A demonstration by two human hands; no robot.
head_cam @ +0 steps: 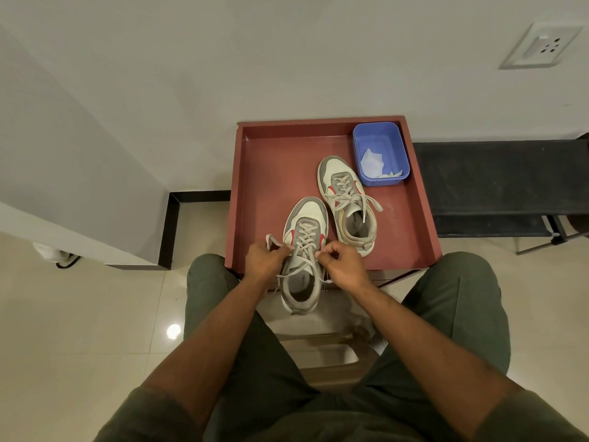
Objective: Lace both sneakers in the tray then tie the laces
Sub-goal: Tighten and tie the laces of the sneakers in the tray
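Sneakers: near sneaker (302, 256) overhangs red tray's (427, 218) front edge; far sneaker (347, 202) lies beside blue tub (381, 153).
Fingers: left hand (263, 258) and right hand (339, 261) each pinch a lace (274, 242).
Hidden: knot behind knuckles.

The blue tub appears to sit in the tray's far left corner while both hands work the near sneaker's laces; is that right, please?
Not quite: the head view shows the blue tub in the tray's far right corner. Both the left hand and right hand do work the near sneaker's laces.
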